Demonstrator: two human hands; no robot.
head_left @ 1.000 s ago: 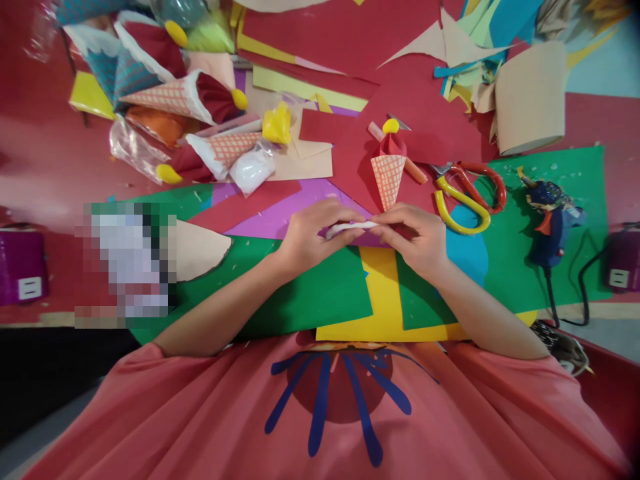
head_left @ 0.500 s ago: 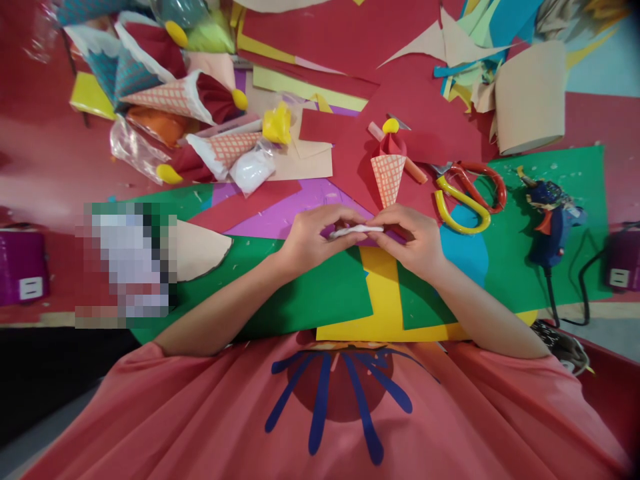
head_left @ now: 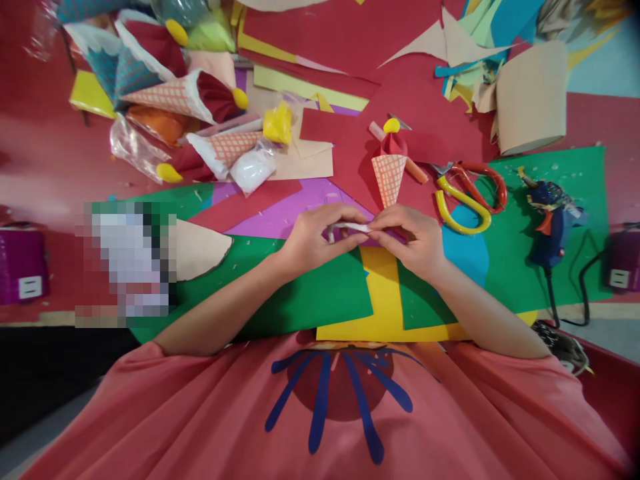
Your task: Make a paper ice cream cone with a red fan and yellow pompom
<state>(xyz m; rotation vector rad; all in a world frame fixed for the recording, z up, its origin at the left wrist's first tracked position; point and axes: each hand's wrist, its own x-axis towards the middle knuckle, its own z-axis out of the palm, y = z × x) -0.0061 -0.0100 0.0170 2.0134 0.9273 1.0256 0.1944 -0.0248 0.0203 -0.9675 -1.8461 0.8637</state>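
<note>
Between my two hands is a thin white strip of what looks like soft clay (head_left: 345, 227), its left end curling down. My left hand (head_left: 315, 233) holds it with thumb and fingertips bent around it. The right end is pinched in my right hand (head_left: 414, 240), thumb against fingers. Just beyond my right fingers lies a small checked paper cone (head_left: 389, 179) with a red folded filling and a yellow oval on top. Green foam sheets (head_left: 300, 287) and a yellow sheet (head_left: 383, 293) are under my hands.
Red-and-yellow-handled scissors (head_left: 463, 193) lie right of the cone. Farther right is a blue glue gun (head_left: 550, 227) with its cord. More paper cones (head_left: 170, 97) and bagged clay (head_left: 253, 167) crowd the back left. A beige roll (head_left: 533, 100) stands back right.
The white strip's left part now bends and curls downward, where it lay flatter before. Both hands stay in nearly the same place, with small finger movements.
</note>
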